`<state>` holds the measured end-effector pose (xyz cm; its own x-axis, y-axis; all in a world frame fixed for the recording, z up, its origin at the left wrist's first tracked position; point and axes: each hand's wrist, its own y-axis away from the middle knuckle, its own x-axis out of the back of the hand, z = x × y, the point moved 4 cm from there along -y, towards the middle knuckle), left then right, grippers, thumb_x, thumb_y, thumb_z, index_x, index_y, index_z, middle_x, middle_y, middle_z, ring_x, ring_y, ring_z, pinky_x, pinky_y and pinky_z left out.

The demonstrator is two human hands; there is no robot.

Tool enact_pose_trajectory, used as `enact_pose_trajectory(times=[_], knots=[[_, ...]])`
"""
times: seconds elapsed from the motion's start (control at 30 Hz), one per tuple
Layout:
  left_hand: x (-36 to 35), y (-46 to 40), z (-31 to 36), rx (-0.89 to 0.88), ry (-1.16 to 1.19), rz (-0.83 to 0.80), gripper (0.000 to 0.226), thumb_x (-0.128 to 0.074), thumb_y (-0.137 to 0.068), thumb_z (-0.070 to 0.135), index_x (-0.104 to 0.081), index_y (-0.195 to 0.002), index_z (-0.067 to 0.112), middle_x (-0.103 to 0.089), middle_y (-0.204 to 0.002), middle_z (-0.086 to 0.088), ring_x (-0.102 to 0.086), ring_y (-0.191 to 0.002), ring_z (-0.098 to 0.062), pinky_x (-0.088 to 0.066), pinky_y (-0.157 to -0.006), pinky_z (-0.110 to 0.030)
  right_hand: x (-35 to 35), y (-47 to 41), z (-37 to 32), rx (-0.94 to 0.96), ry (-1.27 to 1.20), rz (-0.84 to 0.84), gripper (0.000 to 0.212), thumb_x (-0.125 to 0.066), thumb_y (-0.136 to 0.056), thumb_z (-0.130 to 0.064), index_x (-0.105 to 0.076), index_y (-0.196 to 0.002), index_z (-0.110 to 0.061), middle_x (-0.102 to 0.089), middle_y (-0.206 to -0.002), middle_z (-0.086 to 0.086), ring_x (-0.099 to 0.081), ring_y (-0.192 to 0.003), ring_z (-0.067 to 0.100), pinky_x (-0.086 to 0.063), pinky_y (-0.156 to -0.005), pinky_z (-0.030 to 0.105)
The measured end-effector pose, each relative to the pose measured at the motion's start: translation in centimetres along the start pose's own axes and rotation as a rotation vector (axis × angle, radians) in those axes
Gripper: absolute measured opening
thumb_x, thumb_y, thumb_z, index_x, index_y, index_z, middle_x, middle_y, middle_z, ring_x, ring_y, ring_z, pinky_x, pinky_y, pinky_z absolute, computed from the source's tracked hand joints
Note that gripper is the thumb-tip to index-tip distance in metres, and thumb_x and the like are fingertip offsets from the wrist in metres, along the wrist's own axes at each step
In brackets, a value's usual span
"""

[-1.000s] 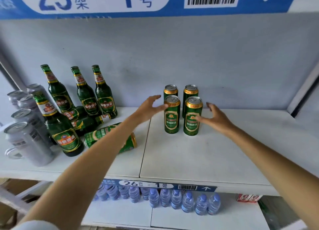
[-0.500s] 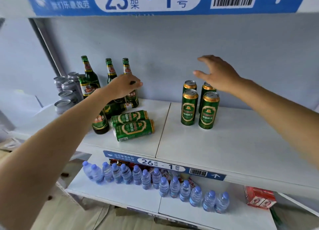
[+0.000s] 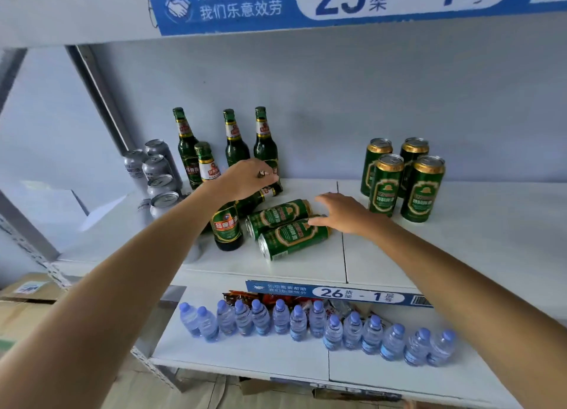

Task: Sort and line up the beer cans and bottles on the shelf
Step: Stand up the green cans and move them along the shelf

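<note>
I am standing in a shop, at a stocking rack. White metal shelves (image 3: 460, 230) carry blue aisle labels (image 3: 337, 292) printed with rack numbers, barcodes and a handshake help notice. Green beer cans (image 3: 399, 178), green bottles (image 3: 233, 138) and grey cans (image 3: 156, 169) share one level; a row of small water bottles (image 3: 306, 319) lines the one below. Cardboard cartons (image 3: 24, 301) sit on the floor at my left.

Glossy green glass bottles (image 3: 234, 138), shiny metal cans (image 3: 386, 181), matt white shelf (image 3: 460, 249), clear plastic water bottles (image 3: 306, 322)
</note>
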<state>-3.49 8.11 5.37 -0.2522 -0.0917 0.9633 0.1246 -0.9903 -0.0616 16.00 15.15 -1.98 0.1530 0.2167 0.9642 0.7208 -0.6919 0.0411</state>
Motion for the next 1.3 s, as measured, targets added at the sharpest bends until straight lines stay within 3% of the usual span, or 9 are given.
enact_pose_trajectory(times=[0.2, 0.37, 0.57, 0.67, 0.8, 0.9, 1.0, 1.13, 1.3], knots=[[-0.6, -0.1, -1.2, -0.085, 0.009, -0.044, 0.044, -0.043, -0.099, 0.039, -0.058, -0.125, 0.008, -0.056, -0.125, -0.012, -0.054, -0.113, -0.028, -0.04, -0.094, -0.035, -3.4, -0.8, 0.7, -0.093, -0.107, -0.108, 0.076, -0.078, -0.072, -0.042, -0.044, -0.137, -0.021, -0.053, -0.134, 0.003, -0.052, -0.12, 0.021, -0.043, -0.096, 0.034], [-1.0, -0.4, -2.0, -0.088, 0.053, -0.043, 0.046, -0.043, -0.099, 0.04, -0.054, -0.132, 0.011, -0.054, -0.132, -0.011, -0.053, -0.116, -0.027, -0.039, -0.092, -0.032, -3.5, -2.0, 1.6, -0.073, -0.087, -0.139, 0.086, -0.079, -0.073, -0.024, -0.035, -0.146, -0.014, -0.048, -0.141, 0.007, -0.046, -0.127, 0.024, -0.037, -0.101, 0.033], [-1.5, -1.3, -2.2, -0.07, 0.082, -0.059, 0.043, -0.044, -0.099, 0.038, -0.055, -0.13, 0.01, -0.055, -0.132, -0.012, -0.054, -0.116, -0.027, -0.039, -0.091, -0.032, -3.9, -3.7, 2.2, -0.019, -0.005, -0.14, 0.078, -0.083, -0.067, -0.028, -0.046, -0.135, -0.018, -0.051, -0.128, 0.004, -0.047, -0.118, 0.022, -0.043, -0.099, 0.038], [-1.9, -1.9, -2.0, -0.069, 0.097, -0.071, 0.044, -0.044, -0.099, 0.039, -0.057, -0.129, 0.01, -0.057, -0.129, -0.012, -0.055, -0.113, -0.027, -0.038, -0.087, -0.03, -4.4, -3.5, 2.9, -0.035, -0.169, -0.152, 0.072, -0.086, -0.063, -0.023, -0.048, -0.124, -0.02, -0.058, -0.122, 0.005, -0.055, -0.112, 0.023, -0.047, -0.094, 0.037], [-3.1, -2.9, -2.0, -0.053, 0.076, -0.106, 0.047, -0.041, -0.099, 0.043, -0.056, -0.129, 0.01, -0.057, -0.128, -0.01, -0.055, -0.113, -0.027, -0.041, -0.094, -0.037, -4.1, -2.1, 4.5, -0.066, -0.381, -0.166, 0.067, -0.086, -0.064, -0.026, -0.051, -0.12, -0.024, -0.059, -0.121, 0.001, -0.056, -0.115, 0.019, -0.046, -0.099, 0.035], [-4.2, -4.1, -2.3, -0.027, 0.049, -0.152, 0.047, -0.039, -0.098, 0.047, -0.061, -0.117, 0.01, -0.063, -0.115, -0.01, -0.057, -0.107, -0.028, -0.044, -0.095, -0.043, -1.8, -1.1, 5.1, -0.088, -0.619, -0.088, 0.061, -0.084, -0.066, -0.02, -0.055, -0.119, -0.028, -0.059, -0.115, -0.004, -0.057, -0.11, 0.017, -0.049, -0.097, 0.037], [-5.1, -5.0, -2.3, 0.012, 0.043, -0.195, 0.053, -0.036, -0.098, 0.048, -0.063, -0.104, 0.002, -0.064, -0.103, -0.017, -0.059, -0.097, -0.033, -0.046, -0.091, -0.046, 1.5, -0.7, 4.4, -0.046, -0.835, 0.015, 0.059, -0.082, -0.068, -0.01, -0.059, -0.12, -0.025, -0.058, -0.116, -0.006, -0.056, -0.112, 0.013, -0.047, -0.095, 0.029], [-7.1, -6.0, -2.4, 0.06, 0.039, -0.247, 0.056, -0.034, -0.099, 0.049, -0.061, -0.101, 0.0, -0.063, -0.097, -0.017, -0.059, -0.097, -0.035, -0.043, -0.084, -0.038, 3.8, -1.4, 3.3, 0.023, -0.791, 0.023, 0.06, -0.081, -0.07, -0.007, -0.06, -0.124, -0.019, -0.055, -0.125, -0.001, -0.056, -0.117, 0.013, -0.049, -0.098, 0.031], [-9.7, -7.0, -2.4, 0.13, 0.01, -0.329, 0.071, -0.04, -0.094, 0.056, -0.043, -0.14, 0.002, -0.046, -0.144, -0.016, -0.046, -0.13, -0.033, -0.037, -0.103, -0.039, 3.4, -1.6, 2.5, 0.023, -0.755, -0.03, 0.073, -0.079, -0.072, -0.007, -0.048, -0.136, -0.023, -0.052, -0.134, -0.004, -0.054, -0.121, 0.013, -0.047, -0.099, 0.028]])
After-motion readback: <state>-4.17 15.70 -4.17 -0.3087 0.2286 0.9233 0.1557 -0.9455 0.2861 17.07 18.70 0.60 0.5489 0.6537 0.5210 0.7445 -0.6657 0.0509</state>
